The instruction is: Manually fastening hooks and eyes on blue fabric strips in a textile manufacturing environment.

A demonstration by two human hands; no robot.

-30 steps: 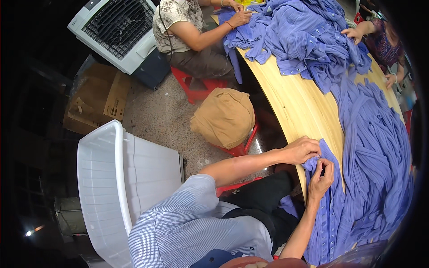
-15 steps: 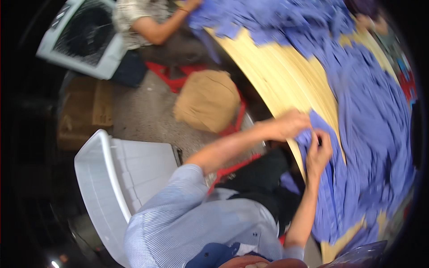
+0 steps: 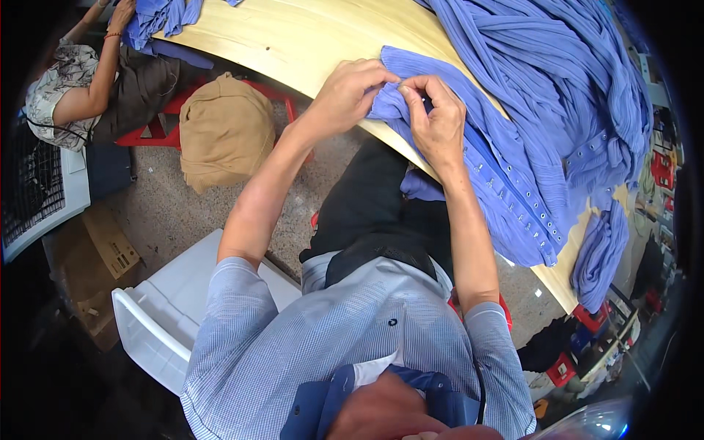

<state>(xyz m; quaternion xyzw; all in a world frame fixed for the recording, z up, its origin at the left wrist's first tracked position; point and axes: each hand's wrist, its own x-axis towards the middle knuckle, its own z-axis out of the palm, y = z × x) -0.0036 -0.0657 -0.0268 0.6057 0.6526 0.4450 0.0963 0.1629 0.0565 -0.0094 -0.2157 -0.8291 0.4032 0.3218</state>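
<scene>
White bin well apart from the surface, tan cloth bundle near its edge, left hand over that edge, fingertips pinching blue garment, right hand pinching the same fabric, garment lying along surface edge, more blue cloth heaped farther across it

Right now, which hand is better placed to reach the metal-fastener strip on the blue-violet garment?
Right, likely: the right hand is nearer the metal-fastener strip; the left hand is farther off, beyond it. Both pinch blue-violet fabric.
</scene>
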